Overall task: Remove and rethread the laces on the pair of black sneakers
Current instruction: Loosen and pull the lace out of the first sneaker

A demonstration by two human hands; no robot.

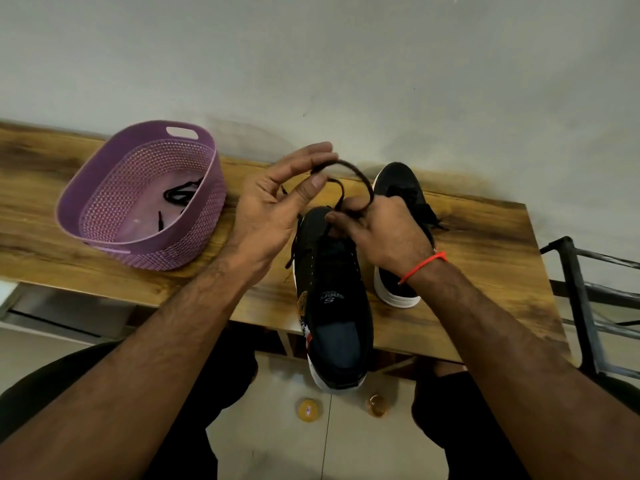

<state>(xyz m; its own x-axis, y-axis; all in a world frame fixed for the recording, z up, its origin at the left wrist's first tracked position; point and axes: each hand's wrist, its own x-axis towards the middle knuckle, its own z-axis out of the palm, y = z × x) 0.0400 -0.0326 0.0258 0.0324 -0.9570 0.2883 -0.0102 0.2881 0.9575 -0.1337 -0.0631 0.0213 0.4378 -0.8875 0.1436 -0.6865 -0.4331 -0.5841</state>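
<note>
Both hands were on one black lace (360, 178) above the near sneaker (332, 306). Left hand (273, 206) pinched the lace between thumb and fingers, its other fingers lying straight; right hand (384, 230) had its fingers curled round the lace close to the front eyelets, so that the lace arched between the two. That sneaker lay on the near edge of the wooden table (485, 244), heel overhanging toward the person. Its partner (398, 220) stood just beside it on the right, largely hidden behind the right hand, with lace showing loose at its far end. On the left of the table stood a purple basket (138, 199) with a black lace (180, 195) lying in it.

In my judgement the lace is light, limp and holds no shape, so control would come only from gripping near the stiff tip when feeding an eyelet. The sneaker looked light with a soft upper; it would likely shift unless steadied.
</note>
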